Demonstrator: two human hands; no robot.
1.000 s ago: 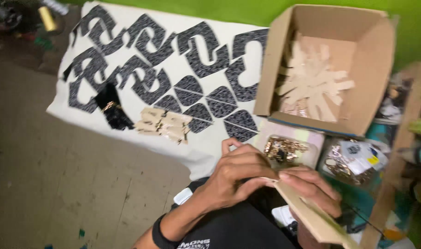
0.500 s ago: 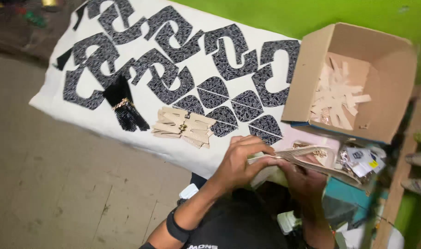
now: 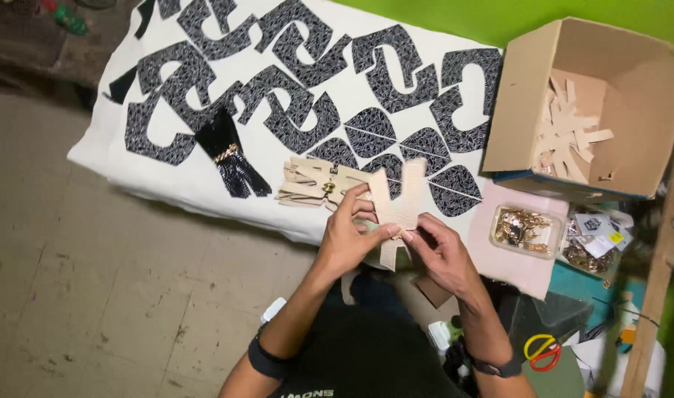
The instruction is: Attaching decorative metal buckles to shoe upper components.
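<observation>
Beige strap piece [image 3: 393, 214] has come up from lap level, now held flat over the table [image 3: 160, 177] edge, both hands on it. Left hand [image 3: 349, 237] grip pinches its left edge, right hand [image 3: 442, 253] grip pinches the lower right; fingers hide the centre. Piece is forked, stiff, matte, leather-like. Similar beige pieces [image 3: 311, 184] stacked just beyond; cardboard box [image 3: 514, 110] contents hard to make out.

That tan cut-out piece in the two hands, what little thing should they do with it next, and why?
Probably lay the tan cut-out piece onto the pile of tan pieces beside the left hand. Both hands, the right hand too, pinch it above the table, and matching pieces already lie there.
</observation>
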